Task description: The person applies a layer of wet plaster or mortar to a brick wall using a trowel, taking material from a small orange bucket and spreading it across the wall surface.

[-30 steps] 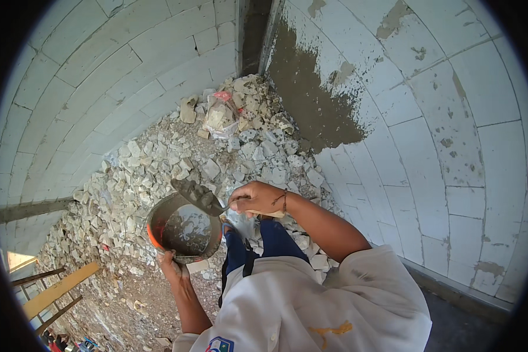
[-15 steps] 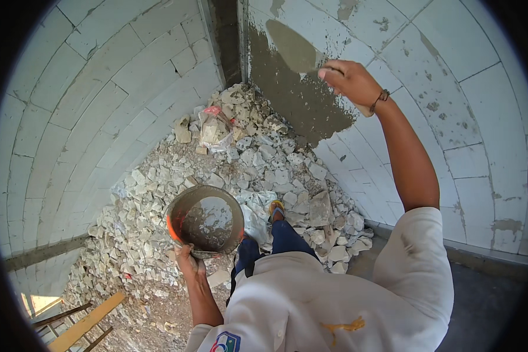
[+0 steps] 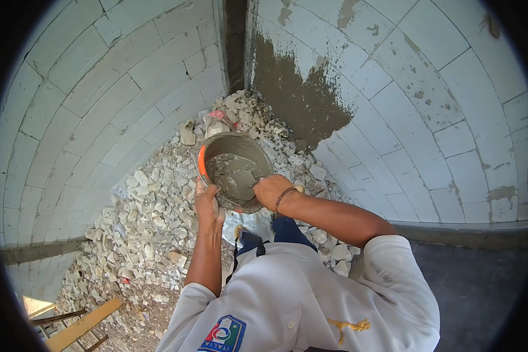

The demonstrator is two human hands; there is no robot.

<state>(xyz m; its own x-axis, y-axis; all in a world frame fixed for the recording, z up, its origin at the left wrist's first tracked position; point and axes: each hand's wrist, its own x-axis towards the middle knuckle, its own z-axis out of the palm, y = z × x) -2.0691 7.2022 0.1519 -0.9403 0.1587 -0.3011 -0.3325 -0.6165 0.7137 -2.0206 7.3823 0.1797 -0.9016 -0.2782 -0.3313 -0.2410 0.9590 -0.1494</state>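
Observation:
My left hand grips the near left rim of a round orange bucket, its walls coated with grey mortar. Wet mortar lies inside it. My right hand is closed at the bucket's right rim, around the handle of a trowel whose blade dips into the mortar and is partly covered by it. On the right-hand block wall, a dark patch of fresh mortar spreads beside the corner post.
Broken block rubble covers the ground around my feet and piles up into the corner. A block wall rises on the left. A wooden ladder-like frame lies at the lower left. Grey floor shows at the right.
My right hand has come down from the wall with the trowel and put its blade into the bucket. My left hand has raised the bucket forward and to the right.

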